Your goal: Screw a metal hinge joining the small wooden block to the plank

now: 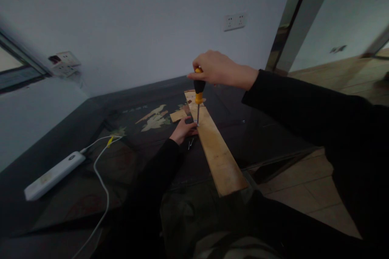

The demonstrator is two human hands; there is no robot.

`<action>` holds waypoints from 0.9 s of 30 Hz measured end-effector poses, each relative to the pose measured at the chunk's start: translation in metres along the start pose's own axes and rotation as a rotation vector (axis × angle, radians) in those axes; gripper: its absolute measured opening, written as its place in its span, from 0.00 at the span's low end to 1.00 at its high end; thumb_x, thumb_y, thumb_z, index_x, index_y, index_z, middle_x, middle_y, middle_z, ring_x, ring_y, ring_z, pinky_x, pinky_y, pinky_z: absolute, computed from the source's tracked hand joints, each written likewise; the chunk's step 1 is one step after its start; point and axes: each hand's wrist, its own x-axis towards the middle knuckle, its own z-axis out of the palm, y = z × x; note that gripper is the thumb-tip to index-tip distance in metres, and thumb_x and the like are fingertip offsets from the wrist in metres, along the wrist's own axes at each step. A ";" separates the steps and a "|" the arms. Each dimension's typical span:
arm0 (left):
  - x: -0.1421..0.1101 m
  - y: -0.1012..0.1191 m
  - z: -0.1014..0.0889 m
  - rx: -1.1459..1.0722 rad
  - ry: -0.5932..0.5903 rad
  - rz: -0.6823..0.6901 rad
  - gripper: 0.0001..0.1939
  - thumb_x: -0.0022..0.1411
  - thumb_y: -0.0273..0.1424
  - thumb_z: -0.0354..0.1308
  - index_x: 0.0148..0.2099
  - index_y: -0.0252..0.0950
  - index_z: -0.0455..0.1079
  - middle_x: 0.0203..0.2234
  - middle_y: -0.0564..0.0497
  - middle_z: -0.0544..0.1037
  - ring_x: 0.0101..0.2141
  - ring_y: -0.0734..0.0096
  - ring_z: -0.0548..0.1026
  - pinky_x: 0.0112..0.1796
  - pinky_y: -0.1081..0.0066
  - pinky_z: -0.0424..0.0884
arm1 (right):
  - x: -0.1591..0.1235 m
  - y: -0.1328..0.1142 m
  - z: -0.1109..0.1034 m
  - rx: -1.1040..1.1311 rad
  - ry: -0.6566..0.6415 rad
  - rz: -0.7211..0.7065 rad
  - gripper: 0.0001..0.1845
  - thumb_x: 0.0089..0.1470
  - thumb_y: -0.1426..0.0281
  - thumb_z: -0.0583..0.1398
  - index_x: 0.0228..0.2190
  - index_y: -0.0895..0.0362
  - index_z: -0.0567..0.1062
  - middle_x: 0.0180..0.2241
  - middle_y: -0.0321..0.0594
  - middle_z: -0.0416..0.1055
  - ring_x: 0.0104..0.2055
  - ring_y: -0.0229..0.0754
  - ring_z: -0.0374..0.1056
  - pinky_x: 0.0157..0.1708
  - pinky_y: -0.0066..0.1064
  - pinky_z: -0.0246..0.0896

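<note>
Your dark right sleeve fills three o'clock, nearest you. Centrally, your right hand clasps a screwdriver, tip at the wooden board; your left hand, grip unclear, sits at nine. You're seemingly screwing; keep pressure straight.

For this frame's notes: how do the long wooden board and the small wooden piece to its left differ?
Size: the long board is a long strip, while the small piece is only a short slip.
Pose: the long board runs from the far side toward the person; the small piece lies left of it.
Use: the screwdriver stands over the long board, not the small piece.
Shared: both look like light-coloured wood.
</note>
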 end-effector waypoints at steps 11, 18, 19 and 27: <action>0.001 -0.003 -0.002 0.012 -0.007 0.006 0.31 0.61 0.21 0.59 0.63 0.31 0.52 0.30 0.48 0.79 0.22 0.74 0.77 0.28 0.74 0.76 | 0.004 0.004 -0.011 0.122 -0.256 -0.155 0.22 0.58 0.61 0.60 0.50 0.60 0.75 0.38 0.45 0.76 0.34 0.40 0.72 0.34 0.31 0.62; 0.005 -0.004 0.000 0.005 -0.008 0.014 0.30 0.61 0.21 0.59 0.62 0.32 0.54 0.30 0.48 0.79 0.23 0.73 0.78 0.30 0.73 0.77 | -0.001 -0.002 -0.003 -0.129 0.022 -0.022 0.26 0.59 0.54 0.56 0.44 0.62 0.79 0.35 0.53 0.77 0.40 0.50 0.72 0.35 0.34 0.60; 0.005 -0.004 0.000 0.007 -0.005 0.017 0.30 0.61 0.21 0.59 0.62 0.32 0.54 0.30 0.48 0.79 0.23 0.73 0.78 0.29 0.73 0.77 | -0.001 -0.001 -0.004 -0.104 0.001 -0.036 0.25 0.58 0.54 0.57 0.44 0.62 0.79 0.34 0.52 0.77 0.37 0.47 0.72 0.33 0.33 0.60; 0.000 -0.003 0.000 0.037 0.026 0.019 0.31 0.60 0.22 0.60 0.63 0.31 0.54 0.32 0.47 0.79 0.22 0.74 0.77 0.28 0.73 0.76 | 0.003 0.007 -0.012 0.068 -0.253 -0.147 0.20 0.54 0.62 0.63 0.46 0.59 0.77 0.33 0.42 0.77 0.28 0.38 0.69 0.30 0.30 0.58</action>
